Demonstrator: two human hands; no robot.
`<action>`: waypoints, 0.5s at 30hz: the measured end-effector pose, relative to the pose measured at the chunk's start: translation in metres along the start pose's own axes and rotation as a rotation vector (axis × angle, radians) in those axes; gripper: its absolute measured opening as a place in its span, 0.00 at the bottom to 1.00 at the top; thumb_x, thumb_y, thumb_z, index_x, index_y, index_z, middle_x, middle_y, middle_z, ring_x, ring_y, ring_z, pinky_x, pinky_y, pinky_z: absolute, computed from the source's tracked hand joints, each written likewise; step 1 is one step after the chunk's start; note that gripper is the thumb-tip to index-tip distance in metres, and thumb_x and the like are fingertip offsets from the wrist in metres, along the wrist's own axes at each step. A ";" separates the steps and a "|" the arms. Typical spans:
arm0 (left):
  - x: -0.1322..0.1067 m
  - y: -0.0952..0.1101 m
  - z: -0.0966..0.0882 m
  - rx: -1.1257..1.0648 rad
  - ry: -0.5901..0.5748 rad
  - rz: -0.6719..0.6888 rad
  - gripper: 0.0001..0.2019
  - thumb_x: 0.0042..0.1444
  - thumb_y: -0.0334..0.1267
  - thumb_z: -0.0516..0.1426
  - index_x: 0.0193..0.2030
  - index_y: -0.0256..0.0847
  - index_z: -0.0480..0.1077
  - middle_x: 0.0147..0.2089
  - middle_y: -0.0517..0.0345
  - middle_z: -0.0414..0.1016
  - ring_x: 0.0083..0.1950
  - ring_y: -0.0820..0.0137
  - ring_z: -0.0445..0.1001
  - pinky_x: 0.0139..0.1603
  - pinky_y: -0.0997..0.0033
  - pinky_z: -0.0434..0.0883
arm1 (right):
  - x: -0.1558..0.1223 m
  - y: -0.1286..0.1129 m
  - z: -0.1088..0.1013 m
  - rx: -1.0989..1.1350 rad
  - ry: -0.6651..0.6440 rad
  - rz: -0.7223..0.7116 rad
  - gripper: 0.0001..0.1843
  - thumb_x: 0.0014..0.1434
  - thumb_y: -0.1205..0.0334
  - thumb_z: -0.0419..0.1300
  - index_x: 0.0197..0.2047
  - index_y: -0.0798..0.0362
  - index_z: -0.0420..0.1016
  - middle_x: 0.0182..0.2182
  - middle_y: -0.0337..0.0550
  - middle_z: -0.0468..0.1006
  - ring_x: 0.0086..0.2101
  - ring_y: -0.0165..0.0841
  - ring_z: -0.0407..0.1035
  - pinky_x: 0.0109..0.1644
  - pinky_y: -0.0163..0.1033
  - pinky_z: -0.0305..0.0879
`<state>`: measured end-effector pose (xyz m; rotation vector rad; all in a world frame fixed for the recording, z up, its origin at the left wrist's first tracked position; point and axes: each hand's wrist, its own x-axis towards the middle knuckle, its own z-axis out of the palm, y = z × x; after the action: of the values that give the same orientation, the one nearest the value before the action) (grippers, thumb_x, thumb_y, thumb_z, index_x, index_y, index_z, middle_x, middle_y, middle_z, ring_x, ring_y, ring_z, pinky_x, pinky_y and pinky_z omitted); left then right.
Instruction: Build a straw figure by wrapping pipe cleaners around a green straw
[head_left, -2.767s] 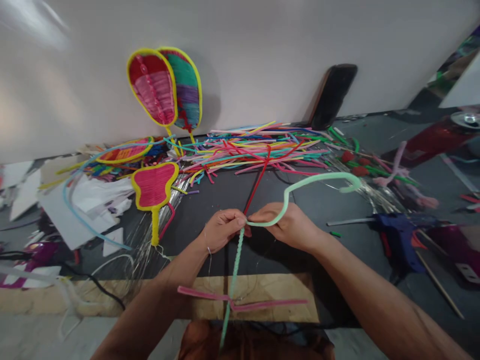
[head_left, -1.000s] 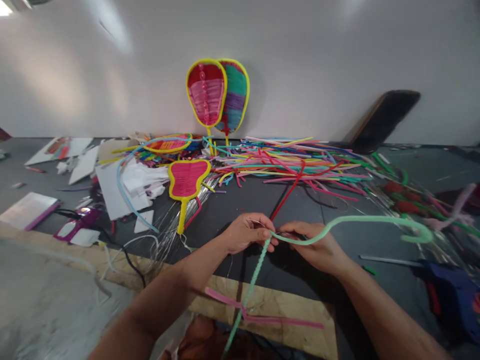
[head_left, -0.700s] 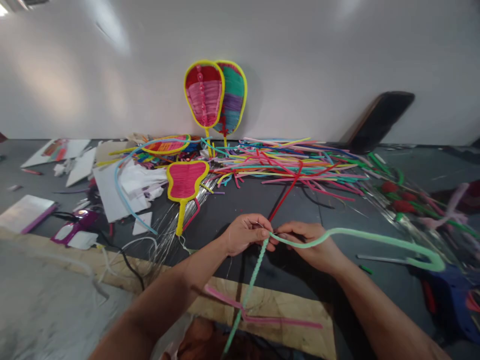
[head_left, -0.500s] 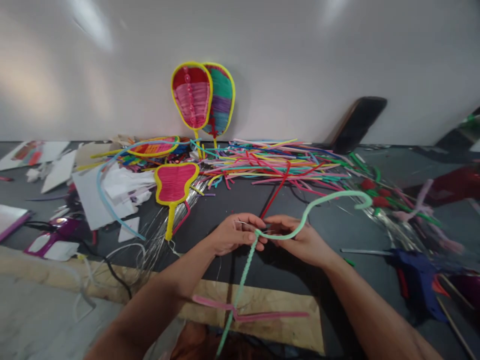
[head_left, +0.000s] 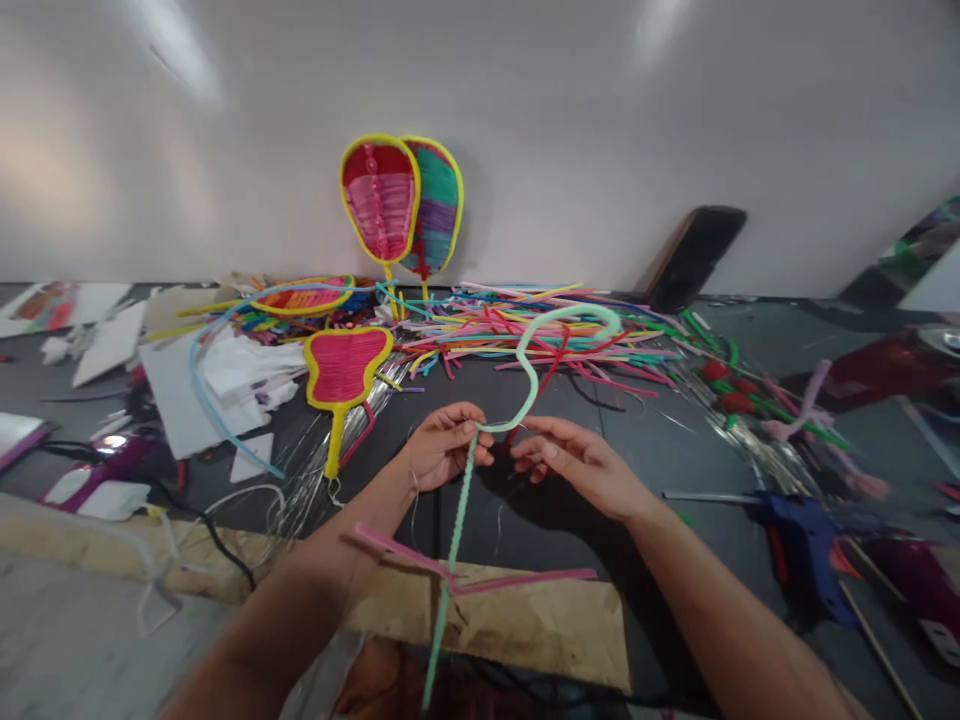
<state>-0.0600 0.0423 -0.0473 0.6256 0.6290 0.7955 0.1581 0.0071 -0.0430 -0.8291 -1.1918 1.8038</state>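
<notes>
Pinched between the thumb and fingers of my left hand (head_left: 448, 448) is a mint-green pipe cleaner (head_left: 527, 385). Its smooth upper part curves up and away into a hook, while a twisted stem (head_left: 459, 520) runs down toward me. A pink pipe cleaner (head_left: 525, 580) crosses that stem low down, its two ends sticking out sideways. My right hand (head_left: 574, 462) is just right of the bend, apart from the stem, fingers loosely curled and spread. Fine wire hangs by both hands; whether my right fingers touch any is too small to tell.
Loose coloured pipe cleaners (head_left: 480, 330) lie along the wall. Two yellow-rimmed fan shapes (head_left: 381, 205) lean there, and a smaller pink one (head_left: 346, 368) lies left. A phone (head_left: 697, 255) stands at the back right. A blue glue gun (head_left: 799, 550) lies at right, paper scraps (head_left: 195, 385) at left.
The green pipe cleaner's hooked end has swung up and to the left. My right hand has come away from the bend, its fingers loosened, while my left keeps its pinch.
</notes>
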 end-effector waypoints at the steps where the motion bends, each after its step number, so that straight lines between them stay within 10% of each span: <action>1: 0.000 0.001 0.000 -0.004 -0.002 0.002 0.15 0.42 0.37 0.68 0.34 0.34 0.69 0.25 0.57 0.77 0.23 0.72 0.77 0.30 0.73 0.75 | 0.000 0.001 0.001 0.015 0.009 0.001 0.19 0.57 0.54 0.60 0.51 0.51 0.69 0.38 0.46 0.79 0.36 0.30 0.74 0.36 0.35 0.67; 15: -0.002 -0.017 -0.006 -0.153 -0.099 -0.044 0.18 0.39 0.39 0.69 0.35 0.33 0.72 0.29 0.50 0.80 0.26 0.66 0.78 0.30 0.70 0.75 | -0.008 0.018 0.004 -0.036 0.165 0.158 0.16 0.51 0.48 0.62 0.37 0.51 0.76 0.27 0.46 0.78 0.27 0.34 0.71 0.33 0.40 0.67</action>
<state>-0.0579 0.0329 -0.0633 0.5070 0.4846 0.7593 0.1537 -0.0058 -0.0578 -1.0971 -1.0804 1.8045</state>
